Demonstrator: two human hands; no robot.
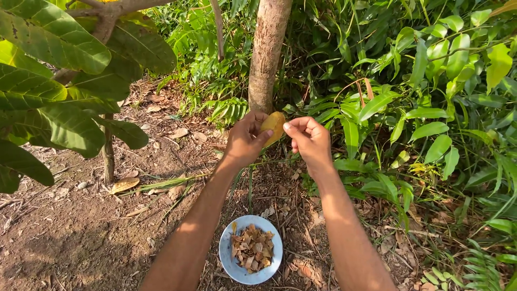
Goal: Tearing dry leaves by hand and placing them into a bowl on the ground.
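Centre of frame: the left hand (245,139) grips a yellow dry leaf (273,127) in closed fingers, the right hand (308,139) pinched shut at its edge; tear small pieces directly above the blue bowl (232,267) at lower centre; keep both hands near the trunk (267,51).

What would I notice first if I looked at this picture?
Probably the two bare arms reaching out in the middle, with the left hand holding a yellow leaf and the right hand pinching at its edge, just in front of a thin tree trunk. Next, the pale blue bowl on the dirt below the arms, full of dry brown leaf bits.
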